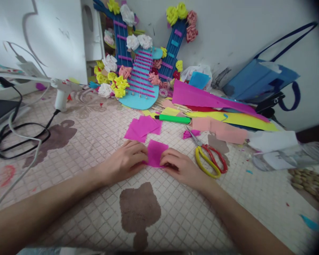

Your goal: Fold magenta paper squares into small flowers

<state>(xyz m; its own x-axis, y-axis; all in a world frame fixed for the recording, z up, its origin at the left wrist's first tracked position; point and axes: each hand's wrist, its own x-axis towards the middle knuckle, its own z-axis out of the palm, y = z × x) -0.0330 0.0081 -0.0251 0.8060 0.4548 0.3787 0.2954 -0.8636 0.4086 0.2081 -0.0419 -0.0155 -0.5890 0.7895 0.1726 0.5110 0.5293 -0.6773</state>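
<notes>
A small magenta paper square (156, 152) lies flat on the patterned tablecloth between both hands. My left hand (129, 159) has its curled fingers closed on the square's left edge. On the lower right edge, my right hand (179, 166) pinches the same paper, its fingertips partly hidden. Just behind sits a loose pile of magenta paper squares (142, 127). A pleated magenta paper piece (191, 134) rests by the tips of scissors (207, 159) with yellow and red handles, right of my right hand.
Behind lie a green marker (174, 119), salmon paper strips (220, 130) and a large magenta sheet (215, 99). Paper-flower-decorated cardboard guitars (142, 81) lean against the wall. At left stands a white glue gun (61, 95) with its black cable; at right, a clear plastic bottle (289, 159).
</notes>
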